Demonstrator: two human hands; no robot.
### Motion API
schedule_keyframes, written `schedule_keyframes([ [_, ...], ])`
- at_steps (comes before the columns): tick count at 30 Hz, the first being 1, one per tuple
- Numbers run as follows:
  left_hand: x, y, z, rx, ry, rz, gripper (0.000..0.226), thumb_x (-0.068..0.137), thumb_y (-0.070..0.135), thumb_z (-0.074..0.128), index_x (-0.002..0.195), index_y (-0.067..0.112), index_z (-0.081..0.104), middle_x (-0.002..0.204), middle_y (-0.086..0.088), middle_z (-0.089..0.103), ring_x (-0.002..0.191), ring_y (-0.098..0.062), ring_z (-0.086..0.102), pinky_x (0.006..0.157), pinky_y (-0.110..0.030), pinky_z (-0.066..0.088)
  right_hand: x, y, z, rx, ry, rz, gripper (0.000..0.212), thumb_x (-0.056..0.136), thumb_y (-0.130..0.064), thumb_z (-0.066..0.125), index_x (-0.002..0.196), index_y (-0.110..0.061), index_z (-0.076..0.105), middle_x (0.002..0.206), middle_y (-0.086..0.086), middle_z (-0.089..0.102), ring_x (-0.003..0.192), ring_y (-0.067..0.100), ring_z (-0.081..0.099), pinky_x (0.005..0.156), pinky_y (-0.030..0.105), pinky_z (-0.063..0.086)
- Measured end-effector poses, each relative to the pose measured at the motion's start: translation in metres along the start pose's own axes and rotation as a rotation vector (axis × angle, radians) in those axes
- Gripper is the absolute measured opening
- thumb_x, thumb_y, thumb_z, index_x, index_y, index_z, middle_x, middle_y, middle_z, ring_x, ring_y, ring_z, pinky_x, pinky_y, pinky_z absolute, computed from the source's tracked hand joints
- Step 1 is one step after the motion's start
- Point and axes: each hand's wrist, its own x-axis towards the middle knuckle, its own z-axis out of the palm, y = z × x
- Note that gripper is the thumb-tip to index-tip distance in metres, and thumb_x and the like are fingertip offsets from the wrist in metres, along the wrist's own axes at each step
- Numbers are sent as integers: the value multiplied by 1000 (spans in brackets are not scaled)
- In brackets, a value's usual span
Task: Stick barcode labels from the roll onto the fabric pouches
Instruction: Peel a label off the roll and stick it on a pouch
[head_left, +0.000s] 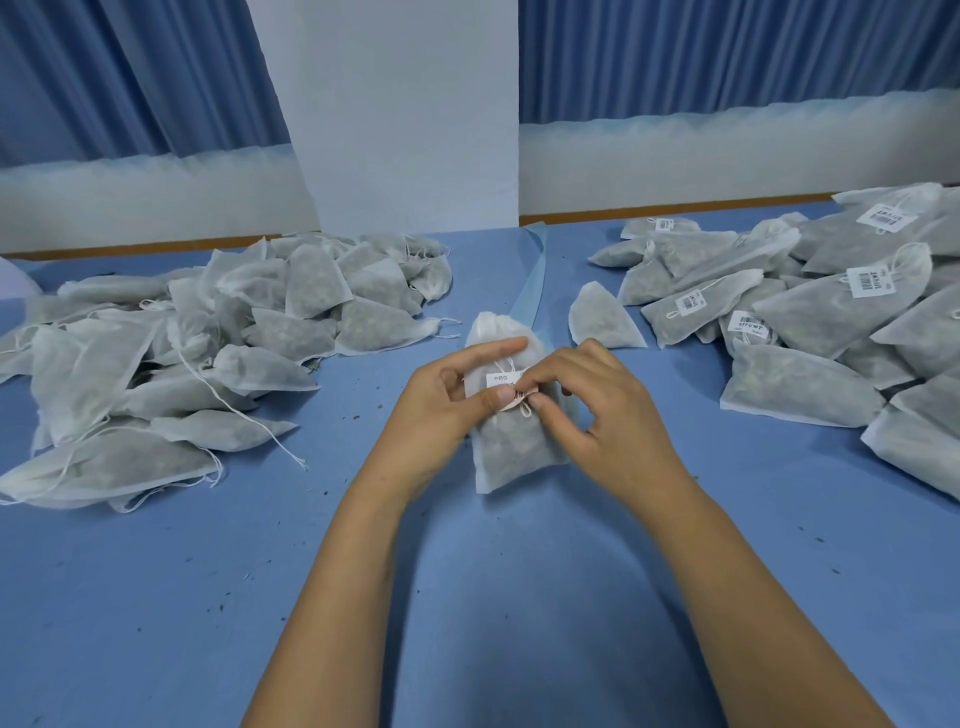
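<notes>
Fingertips of both your hands meet over a barcode label (505, 383) on the pouch (511, 452), which lies in the middle of the blue table cover (208, 597). Your left hand (452, 389) holds the pouch at its left edge. Its forefinger (498, 347) lies straight across the gathered top, its thumb (493, 397) presses the label's lower left corner, and the other fingers are curled. Your right hand (592, 400) pinches the label's right end between thumb and forefinger, with the remaining fingers loosely curled. How much of the label is stuck down cannot be told. A drawstring loop (525, 410) shows just below the label. To your left sits a heap of unlabelled pouches (182, 353), and to your right a heap of labelled pouches (831, 312). A single pouch (605, 318) lies apart between that heap and your hands. A pale blue strip (535, 275) runs from behind the held pouch toward the white pillar (405, 130). Dark crumbs dot the cover.
</notes>
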Motion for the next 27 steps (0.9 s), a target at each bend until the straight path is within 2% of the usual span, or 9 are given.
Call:
schedule_keyframes([
  [3, 2, -3, -1, 23, 58, -8, 40, 86, -6, 64, 119, 17, 66, 100, 0, 75, 92, -10, 70, 77, -16, 52, 0, -2, -1, -83, -46, -23, 16, 85, -17, 55, 97, -17, 66, 86, -12, 61, 78, 13, 46, 76, 32, 39],
  [6, 2, -2, -4, 82, 121, -2, 42, 85, -6, 66, 117, 21, 68, 88, 10, 74, 82, -2, 68, 72, -12, 50, -1, -1, -4, -141, 81, 63, 25, 83, -27, 47, 97, -16, 65, 79, -9, 60, 73, 12, 47, 79, 32, 37],
  [9, 2, -2, -6, 136, 145, 28, 45, 84, -5, 69, 111, 31, 70, 90, 16, 73, 82, 2, 65, 72, -11, 48, -2, -2, -3, 163, 245, 294, 23, 82, -32, 56, 99, -18, 63, 78, -10, 58, 71, 7, 45, 82, 21, 37],
  [11, 1, -2, -3, 123, 109, 41, 47, 81, -5, 71, 111, 32, 71, 102, 11, 73, 92, -3, 66, 76, -15, 50, -1, -5, 2, 347, 208, 405, 24, 82, -27, 69, 102, -17, 60, 88, -6, 60, 78, 9, 48, 80, 17, 40],
  [14, -2, -2, 4, 127, 39, 69, 50, 79, -6, 73, 110, 32, 73, 110, 8, 71, 102, -7, 65, 83, -20, 52, 0, -7, 11, 479, 103, 544, 26, 79, -19, 75, 101, -15, 62, 94, -2, 66, 87, 15, 58, 80, 23, 46],
  [18, 0, -1, 9, 147, 28, 131, 54, 76, -8, 72, 112, 32, 71, 121, 5, 64, 115, -10, 59, 97, -30, 50, 1, -3, 11, 667, 174, 634, 11, 77, -9, 76, 83, -10, 67, 80, 9, 70, 74, 11, 63, 71, 26, 50],
  [21, 1, -4, 11, 123, 115, 121, 43, 83, -2, 71, 112, 30, 69, 113, 7, 70, 102, -9, 64, 89, -26, 52, -1, 0, 11, 700, 209, 649, 10, 77, -9, 76, 78, -4, 68, 82, 19, 69, 73, 16, 62, 70, 30, 50],
  [24, 3, -5, 15, 139, 248, 146, 37, 86, -1, 67, 107, 29, 70, 95, 14, 72, 84, -8, 64, 78, -25, 52, -1, -1, 12, 739, 130, 666, 22, 79, -11, 75, 89, 6, 65, 89, 24, 67, 75, 19, 62, 71, 34, 50],
  [27, 3, -5, 26, 79, 360, 170, 42, 86, -3, 67, 114, 28, 64, 100, 19, 70, 84, -4, 68, 72, -18, 51, -6, -5, 7, 751, 61, 663, 17, 79, -8, 74, 94, -2, 69, 91, 12, 73, 81, 16, 69, 75, 30, 55],
])
